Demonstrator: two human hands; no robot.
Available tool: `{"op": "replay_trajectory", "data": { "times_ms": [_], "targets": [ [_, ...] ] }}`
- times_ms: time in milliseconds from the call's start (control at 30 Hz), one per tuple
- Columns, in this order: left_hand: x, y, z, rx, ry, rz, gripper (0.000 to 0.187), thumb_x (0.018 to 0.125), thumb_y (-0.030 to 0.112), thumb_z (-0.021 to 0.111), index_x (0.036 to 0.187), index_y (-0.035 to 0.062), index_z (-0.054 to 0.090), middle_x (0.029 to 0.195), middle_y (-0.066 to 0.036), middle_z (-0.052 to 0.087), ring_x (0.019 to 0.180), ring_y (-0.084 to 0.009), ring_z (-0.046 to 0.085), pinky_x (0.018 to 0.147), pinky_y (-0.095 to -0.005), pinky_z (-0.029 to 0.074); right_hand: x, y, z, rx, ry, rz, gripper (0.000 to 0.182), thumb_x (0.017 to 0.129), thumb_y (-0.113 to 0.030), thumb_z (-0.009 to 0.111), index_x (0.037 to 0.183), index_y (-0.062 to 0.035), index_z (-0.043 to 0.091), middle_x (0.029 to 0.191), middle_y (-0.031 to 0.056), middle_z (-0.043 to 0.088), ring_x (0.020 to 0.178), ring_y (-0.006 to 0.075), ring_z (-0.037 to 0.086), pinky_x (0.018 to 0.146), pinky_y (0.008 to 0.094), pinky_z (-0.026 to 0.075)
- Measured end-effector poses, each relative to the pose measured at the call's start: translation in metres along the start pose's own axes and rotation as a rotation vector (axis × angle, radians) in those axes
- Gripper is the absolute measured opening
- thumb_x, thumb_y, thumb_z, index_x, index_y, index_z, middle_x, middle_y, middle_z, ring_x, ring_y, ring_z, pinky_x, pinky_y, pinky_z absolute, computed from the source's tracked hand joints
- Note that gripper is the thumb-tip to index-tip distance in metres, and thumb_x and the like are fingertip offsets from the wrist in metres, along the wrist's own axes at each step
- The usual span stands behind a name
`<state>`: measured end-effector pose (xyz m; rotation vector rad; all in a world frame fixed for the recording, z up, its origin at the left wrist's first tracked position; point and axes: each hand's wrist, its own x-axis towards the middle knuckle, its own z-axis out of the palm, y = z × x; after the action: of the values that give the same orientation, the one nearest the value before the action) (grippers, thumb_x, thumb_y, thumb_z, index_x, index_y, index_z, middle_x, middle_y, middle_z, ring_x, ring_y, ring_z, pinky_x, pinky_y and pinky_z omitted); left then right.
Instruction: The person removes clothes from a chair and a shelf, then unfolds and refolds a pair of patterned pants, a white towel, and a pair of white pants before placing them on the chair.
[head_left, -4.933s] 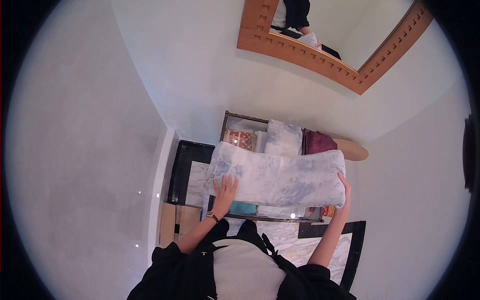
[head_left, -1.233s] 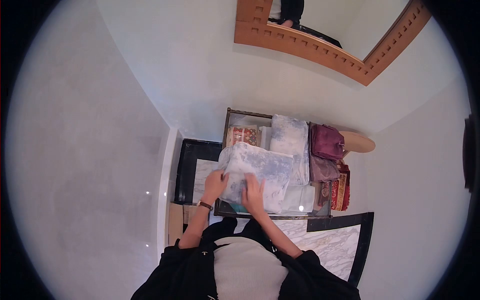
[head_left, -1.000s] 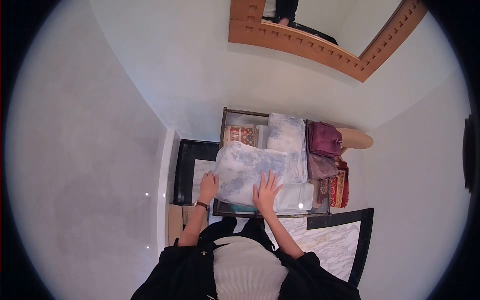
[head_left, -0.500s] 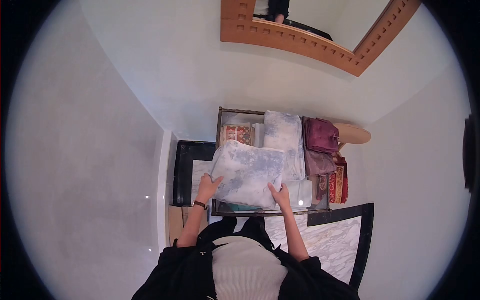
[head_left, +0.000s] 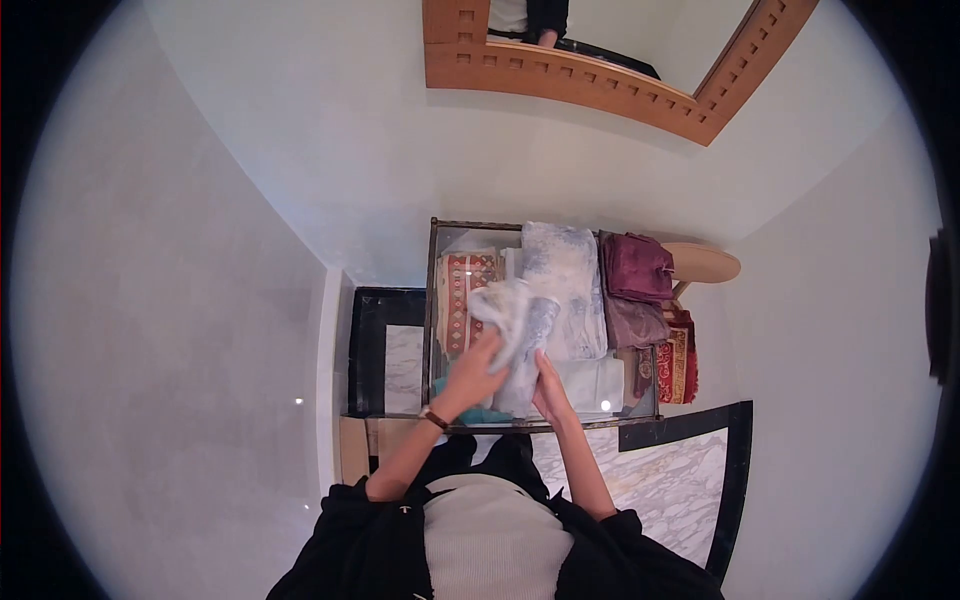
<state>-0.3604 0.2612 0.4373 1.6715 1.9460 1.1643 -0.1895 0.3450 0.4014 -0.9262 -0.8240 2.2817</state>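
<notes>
A white cloth with blue-grey marbling (head_left: 537,325) is partly doubled over above a glass-topped table (head_left: 434,300). My left hand (head_left: 473,382) is closed on its raised left edge, slightly blurred by motion. My right hand (head_left: 551,392) grips the cloth's lower right side, thumb on top. Right behind it lies a folded cloth of the same marbled pattern (head_left: 565,270). To the right of that, a folded maroon cloth (head_left: 637,267) rests on a mauve one (head_left: 638,322).
Under the glass show a red patterned textile (head_left: 466,270), white folded fabric (head_left: 590,385) and something teal (head_left: 484,413). Red and gold fringed fabric (head_left: 677,360) and a tan rounded board (head_left: 705,262) stand to the right. A wood-framed mirror (head_left: 570,80) hangs above.
The marbled cloth was spread flat between my hands; its left part is now lifted and folded toward the right. My left hand has moved right, uncovering the red patterned textile.
</notes>
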Motion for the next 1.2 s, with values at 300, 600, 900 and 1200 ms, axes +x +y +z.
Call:
{"op": "replay_trajectory", "data": {
  "times_ms": [300,600,900,1200],
  "targets": [
    [0.006,0.066,0.030,-0.418,-0.405,-0.114,0.053,0.089,0.022,0.065,0.133,0.0081,0.039,0.134,-0.016,0.054,0.064,-0.0258,0.066,0.060,-0.0388,0.053,-0.024,-0.025,-0.018,-0.005,0.077,0.205,0.070,0.092,-0.062,0.051,0.138,-0.0086,0.046,0.127,0.0124,0.058,0.111,0.0237,0.060,0.087,0.0400,0.053],
    [0.055,0.075,0.050,-0.469,-0.086,-0.265,0.046,0.093,0.015,0.063,0.133,0.0087,0.042,0.125,-0.003,0.057,0.074,-0.0122,0.061,0.065,-0.0290,0.049,-0.028,-0.083,-0.033,0.011,0.200,0.076,0.056,0.094,-0.042,0.060,0.135,-0.0037,0.050,0.125,0.0110,0.061,0.109,0.0231,0.061,0.091,0.0350,0.050],
    [0.115,0.050,0.092,-1.270,-0.143,-0.705,0.065,0.095,0.054,0.051,0.144,0.0135,0.037,0.142,-0.003,0.044,0.123,-0.0210,0.046,0.099,-0.0439,0.040,0.009,-0.174,0.023,-1.480,0.491,-0.361,0.047,0.096,-0.025,0.053,0.135,0.0023,0.047,0.133,0.0297,0.051,0.124,0.0409,0.050,0.103,0.0391,0.041],
    [0.109,-0.002,0.146,-0.580,0.116,-0.586,0.085,0.084,0.044,0.072,0.137,-0.0093,0.031,0.132,-0.024,0.050,0.122,-0.0293,0.051,0.102,-0.0368,0.041,0.067,-0.127,-0.076,-1.285,0.019,-0.751,0.049,0.091,-0.011,0.055,0.138,-0.0027,0.046,0.127,0.0289,0.053,0.118,0.0406,0.050,0.101,0.0448,0.041]
  ]
}}
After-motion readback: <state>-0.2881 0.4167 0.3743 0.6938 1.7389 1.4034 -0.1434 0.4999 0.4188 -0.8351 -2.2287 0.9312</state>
